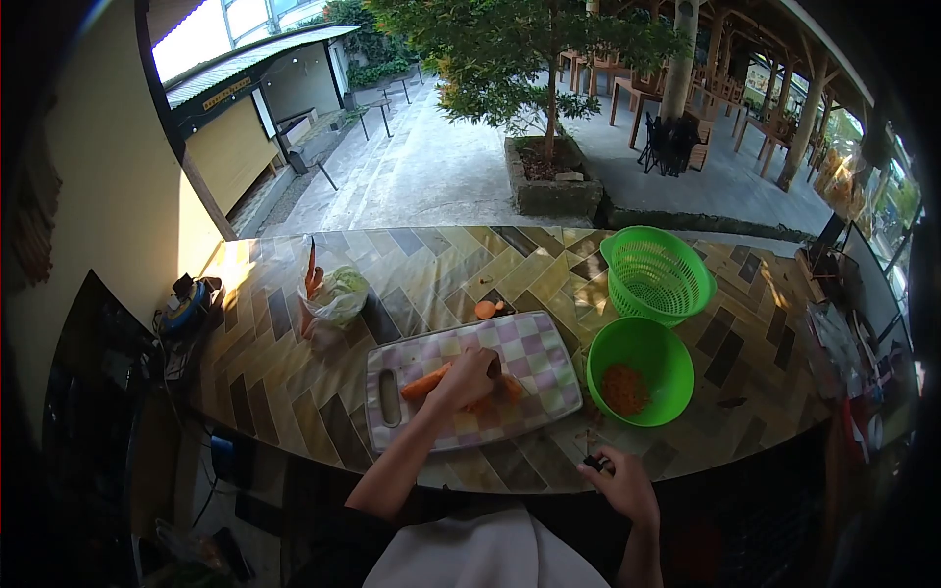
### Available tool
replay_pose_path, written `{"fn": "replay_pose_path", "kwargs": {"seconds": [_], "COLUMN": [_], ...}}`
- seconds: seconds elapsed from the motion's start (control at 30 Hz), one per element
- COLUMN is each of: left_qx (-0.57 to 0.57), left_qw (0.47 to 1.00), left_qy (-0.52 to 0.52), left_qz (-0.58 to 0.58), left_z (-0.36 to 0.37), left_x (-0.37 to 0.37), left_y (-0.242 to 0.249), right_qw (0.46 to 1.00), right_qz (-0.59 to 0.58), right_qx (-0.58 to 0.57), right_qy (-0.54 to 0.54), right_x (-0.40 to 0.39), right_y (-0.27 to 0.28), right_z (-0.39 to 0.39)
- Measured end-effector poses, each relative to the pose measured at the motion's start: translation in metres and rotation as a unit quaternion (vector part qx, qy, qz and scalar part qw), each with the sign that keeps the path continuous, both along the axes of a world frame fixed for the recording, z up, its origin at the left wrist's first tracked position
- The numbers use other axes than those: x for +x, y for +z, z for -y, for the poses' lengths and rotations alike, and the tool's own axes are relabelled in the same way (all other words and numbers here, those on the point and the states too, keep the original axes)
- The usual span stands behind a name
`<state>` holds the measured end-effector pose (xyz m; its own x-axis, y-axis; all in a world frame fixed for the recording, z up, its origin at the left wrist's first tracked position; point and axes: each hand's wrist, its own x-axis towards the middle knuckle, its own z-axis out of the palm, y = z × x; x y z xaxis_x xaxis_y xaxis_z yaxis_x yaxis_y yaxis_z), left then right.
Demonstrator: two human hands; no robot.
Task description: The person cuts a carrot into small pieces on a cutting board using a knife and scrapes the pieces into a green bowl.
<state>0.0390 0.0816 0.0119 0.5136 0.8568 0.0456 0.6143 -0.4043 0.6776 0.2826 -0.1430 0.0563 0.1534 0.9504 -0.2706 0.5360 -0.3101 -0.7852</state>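
Note:
My left hand (473,375) is over the middle of a checkered cutting board (534,338), its fingers curled closed. A dark patch shows at the fingertips, and what they grip cannot be made out. Orange carrots (423,382) lie on the board on both sides of this hand, partly covered by it. My right hand (627,487), low at the table's front edge, is closed around a small black handle (592,463). The rest of that tool is too indistinct to name. A green bowl (667,358) with shredded carrot (624,389) inside stands right of the board.
A green colander (655,274) stands behind the bowl. Carrot end pieces (485,310) lie beyond the board. At the back left are a clear plastic bag (338,297) with pale green contents and another carrot (313,269). Plastic packages (838,338) sit along the right edge.

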Motion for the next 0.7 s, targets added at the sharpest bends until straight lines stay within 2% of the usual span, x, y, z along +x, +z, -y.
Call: {"fn": "replay_pose_path", "kwargs": {"seconds": [0.1,0.2,0.3,0.4,0.5,0.6,0.7], "left_qx": [0.09,0.111,0.071,0.055,0.066,0.09,0.114], "left_qw": [0.995,0.993,0.996,0.995,0.994,0.99,0.984], "left_qy": [-0.027,-0.037,-0.033,-0.004,0.03,0.064,0.131], "left_qz": [-0.018,0.006,0.036,0.078,0.076,0.088,0.045], "left_z": [0.0,0.006,0.009,0.017,0.037,0.062,0.094], "left_x": [-0.001,-0.005,-0.01,-0.017,-0.032,-0.048,-0.061], "left_y": [-0.013,-0.008,0.001,0.014,0.027,0.021,0.02], "right_qw": [0.999,0.998,0.997,0.991,0.991,0.996,0.997], "right_qz": [-0.002,-0.008,0.007,0.07,0.076,0.058,0.026], "right_qx": [-0.031,-0.028,-0.01,0.054,0.074,0.04,-0.009], "right_qy": [0.035,0.054,0.072,0.096,0.078,0.061,0.073], "right_x": [-0.002,-0.003,-0.002,0.003,-0.001,-0.01,-0.016], "right_y": [0.009,0.012,0.011,-0.009,-0.01,0.007,0.02], "right_z": [-0.003,-0.007,-0.012,-0.018,-0.024,-0.027,-0.028]}}
